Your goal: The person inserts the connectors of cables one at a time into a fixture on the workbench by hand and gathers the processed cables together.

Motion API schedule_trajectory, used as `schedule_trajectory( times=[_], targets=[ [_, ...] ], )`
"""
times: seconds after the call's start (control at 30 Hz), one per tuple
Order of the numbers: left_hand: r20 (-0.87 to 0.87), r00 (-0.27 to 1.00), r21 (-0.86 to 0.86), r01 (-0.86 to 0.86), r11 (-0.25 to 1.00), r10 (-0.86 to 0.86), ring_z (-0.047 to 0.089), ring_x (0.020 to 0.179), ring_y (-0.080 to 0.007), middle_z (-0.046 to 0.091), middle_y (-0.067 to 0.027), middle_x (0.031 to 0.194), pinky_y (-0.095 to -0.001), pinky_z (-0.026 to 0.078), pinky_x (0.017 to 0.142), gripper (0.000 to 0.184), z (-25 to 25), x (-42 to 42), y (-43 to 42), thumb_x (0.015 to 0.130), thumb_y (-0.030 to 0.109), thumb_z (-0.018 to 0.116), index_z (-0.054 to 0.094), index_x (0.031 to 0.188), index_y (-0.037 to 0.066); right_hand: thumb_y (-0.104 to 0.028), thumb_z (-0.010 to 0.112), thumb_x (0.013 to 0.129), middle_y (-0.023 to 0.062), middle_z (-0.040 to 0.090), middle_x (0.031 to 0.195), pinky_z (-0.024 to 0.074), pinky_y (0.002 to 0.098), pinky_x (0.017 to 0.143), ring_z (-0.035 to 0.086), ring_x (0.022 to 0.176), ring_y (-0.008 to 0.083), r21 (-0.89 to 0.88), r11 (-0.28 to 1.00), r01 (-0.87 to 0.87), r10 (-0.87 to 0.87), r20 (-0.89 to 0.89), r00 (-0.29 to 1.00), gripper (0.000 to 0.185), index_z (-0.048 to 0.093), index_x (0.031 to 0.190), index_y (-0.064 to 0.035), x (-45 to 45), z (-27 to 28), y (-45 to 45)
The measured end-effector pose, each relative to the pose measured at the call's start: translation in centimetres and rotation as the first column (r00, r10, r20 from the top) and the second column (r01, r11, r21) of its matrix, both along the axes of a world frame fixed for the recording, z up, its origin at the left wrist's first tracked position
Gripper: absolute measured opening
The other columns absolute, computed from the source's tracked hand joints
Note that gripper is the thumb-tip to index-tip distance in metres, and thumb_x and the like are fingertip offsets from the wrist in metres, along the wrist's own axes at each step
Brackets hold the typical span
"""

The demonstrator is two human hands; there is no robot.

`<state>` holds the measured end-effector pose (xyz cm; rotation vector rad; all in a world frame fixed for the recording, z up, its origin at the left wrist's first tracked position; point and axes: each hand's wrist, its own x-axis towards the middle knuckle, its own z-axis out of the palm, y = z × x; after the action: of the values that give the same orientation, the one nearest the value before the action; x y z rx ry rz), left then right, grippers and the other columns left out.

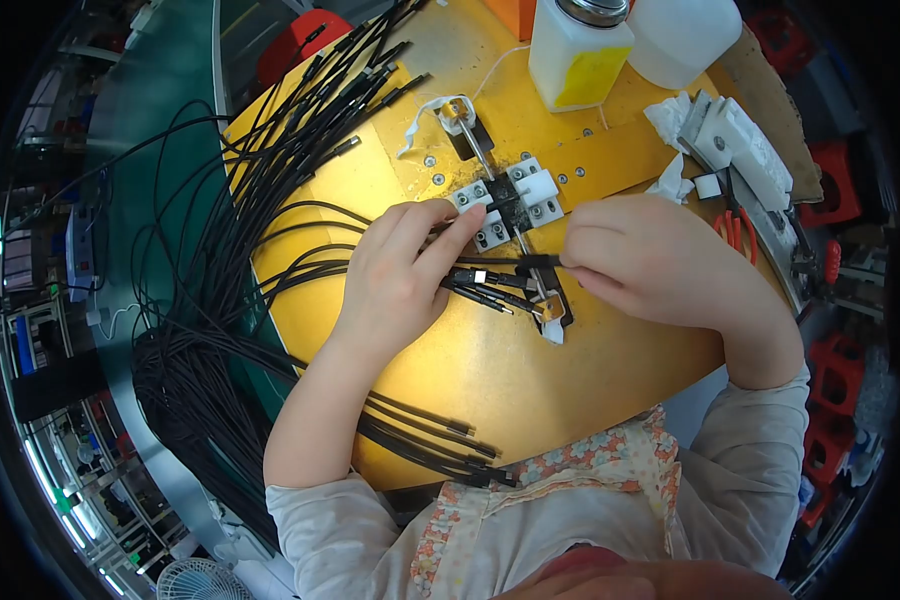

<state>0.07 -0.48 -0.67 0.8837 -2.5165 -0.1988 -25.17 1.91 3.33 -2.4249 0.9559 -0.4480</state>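
My left hand (395,270) is curled over several black cables (305,262), with its fingertips at the left block of a small metal fixture (507,205). Cable ends with plugs (485,290) stick out below that hand, one showing a bright metal tip. To the right of the fixture, my right hand (655,262) pinches the end of a thin black cable-like piece (540,261). This piece runs level across the lower side of the fixture toward my left hand. The part inside the right fingers is hidden.
A large bundle of black cables (185,370) hangs over the left edge of the yellow work plate (560,380). More cable ends (440,440) lie near the front. A white bottle with yellow label (580,60) stands behind. White blocks and red-handled pliers (740,225) lie at the right.
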Motion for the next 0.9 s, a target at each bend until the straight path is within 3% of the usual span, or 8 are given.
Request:
schedule_trajectory(
  times=[0.17,0.27,0.47,0.53,0.63,0.67,0.77,0.9],
  targets=[
    [0.019,1.0,-0.009,-0.009,1.0,0.009,0.057,0.086,-0.0256,0.057,-0.0084,0.097,-0.0358,0.047,0.077,0.062,0.2,0.0,0.4,0.055,-0.004,0.067,0.062,0.116,0.006,-0.006,0.06,0.077,0.0074,0.055,0.08,0.0477,0.036,0.061,0.058,0.072,0.026,-0.16,0.987,0.035,-0.003,0.199,0.98,0.006,0.058,0.082,-0.0026,1.3,-2.0,-0.4],
    [0.021,1.0,-0.017,-0.013,1.0,0.013,0.057,0.086,-0.0255,0.057,-0.0079,0.096,-0.0353,0.047,0.076,0.061,0.3,0.0,0.4,0.055,-0.005,0.066,0.062,0.115,0.006,-0.004,0.061,0.079,0.0073,0.056,0.082,0.0487,0.0354,0.062,0.059,0.074,0.0253,-0.202,0.977,0.074,-0.011,0.298,0.955,0.009,0.061,0.087,-0.0026,1.5,-2.8,-0.9],
    [-0.003,1.0,-0.037,-0.024,0.999,0.024,0.056,0.082,-0.0249,0.059,-0.007,0.089,-0.034,0.047,0.073,0.057,0.4,0.1,0.0,0.055,-0.008,0.063,0.065,0.11,0.006,-0.002,0.067,0.079,0.0087,0.061,0.083,0.0494,0.0319,0.065,0.061,0.076,0.0239,-0.036,0.992,0.122,-0.09,0.477,0.874,0.009,0.063,0.088,-0.0014,1.6,-3.2,-1.8],
    [-0.012,1.0,-0.033,-0.024,0.999,0.024,0.057,0.079,-0.0257,0.059,-0.0079,0.085,-0.0347,0.047,0.072,0.057,1.8,0.4,-0.2,0.056,-0.009,0.062,0.064,0.111,0.004,-0.002,0.067,0.079,0.0079,0.062,0.08,0.0484,0.03,0.064,0.061,0.074,0.0216,0.101,0.987,0.129,-0.163,0.552,0.818,0.007,0.063,0.086,-0.0013,1.9,-2.5,-1.6],
    [-0.042,0.999,0.455,0.014,0.89,0.006,0.059,0.077,-0.027,0.059,-0.0087,0.084,-0.0354,0.049,0.07,0.058,5.6,0.9,1.2,0.058,-0.01,0.062,0.063,0.114,0.003,-0.003,0.066,0.08,0.0063,0.061,0.078,0.0461,0.0282,0.062,0.059,0.071,0.0188,0.202,0.972,0.122,-0.219,0.576,0.788,0.005,0.064,0.084,-0.0016,1.8,-1.9,-1.5],
    [-0.061,0.998,0.465,0.009,0.885,0.022,0.061,0.076,-0.0267,0.058,-0.0093,0.085,-0.0353,0.05,0.067,0.059,5.9,0.9,1.7,0.06,-0.011,0.062,0.06,0.118,0.002,-0.003,0.066,0.08,0.0056,0.06,0.078,0.0452,0.0277,0.061,0.058,0.069,0.018,0.218,0.969,0.119,-0.226,0.572,0.789,0.005,0.064,0.084,-0.0018,1.8,-1.9,-1.5],
    [0.016,1.0,0.319,-0.021,0.948,0.017,0.062,0.081,-0.0249,0.059,-0.0111,0.092,-0.0324,0.05,0.068,0.055,5.2,0.5,1.7,0.068,-0.011,0.062,0.06,0.12,0.006,-0.004,0.066,0.08,0.0056,0.056,0.08,0.0435,0.0284,0.061,0.056,0.069,0.0184,0.316,0.932,0.178,-0.319,0.482,0.816,0.005,0.064,0.084,-0.0013,1.8,-2.4,-2.0],
    [0.146,0.989,0.115,-0.056,0.992,0.039,0.061,0.083,-0.0252,0.058,-0.01,0.096,-0.0338,0.051,0.072,0.058,3.1,-0.1,1.1,0.065,-0.013,0.061,0.062,0.119,0.009,-0.002,0.066,0.08,0.004,0.052,0.086,0.0422,0.0261,0.065,0.053,0.079,0.0145,0.17,0.954,0.247,-0.297,0.411,0.862,0.006,0.064,0.085,-0.0013,1.7,-3.9,-3.0]
  ],
)
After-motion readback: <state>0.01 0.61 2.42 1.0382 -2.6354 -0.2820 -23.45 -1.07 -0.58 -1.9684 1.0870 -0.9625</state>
